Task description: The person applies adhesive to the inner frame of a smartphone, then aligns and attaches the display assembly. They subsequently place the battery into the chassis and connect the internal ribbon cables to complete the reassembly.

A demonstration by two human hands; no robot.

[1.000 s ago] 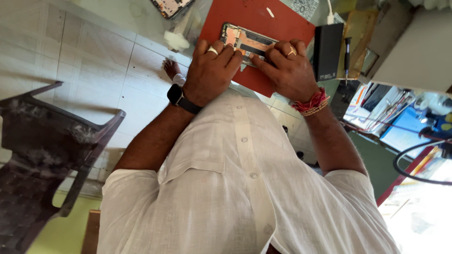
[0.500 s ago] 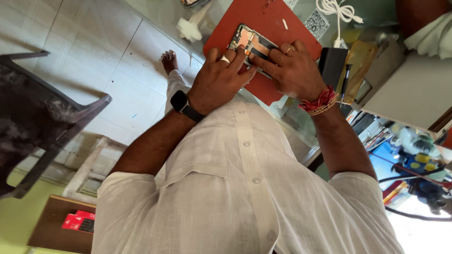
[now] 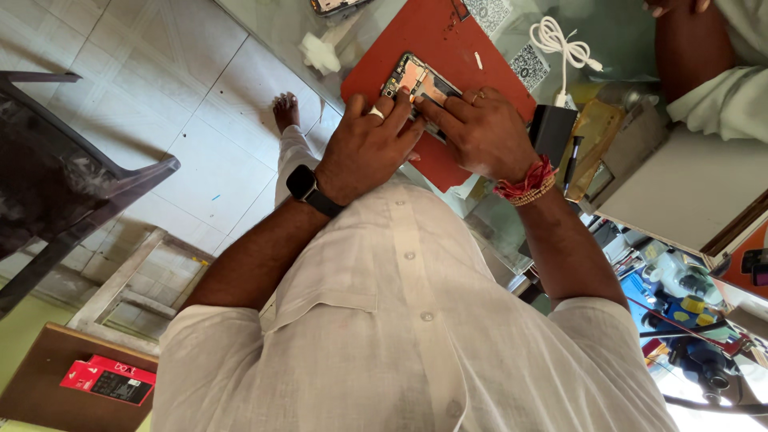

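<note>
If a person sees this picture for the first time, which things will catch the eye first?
First, the two hands meeting over an opened phone on a red mat at the top centre: the left hand, with a ring and dark wristwatch, and the right hand, with red wrist threads. Next, the white shirt filling the lower half, and a coiled white cable at upper right.

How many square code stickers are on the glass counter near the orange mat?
2. One code sticker lies at the mat's top edge, cut off by the frame. The other code sticker lies just right of the orange mat, beside the white cable. More may be hidden.
</note>
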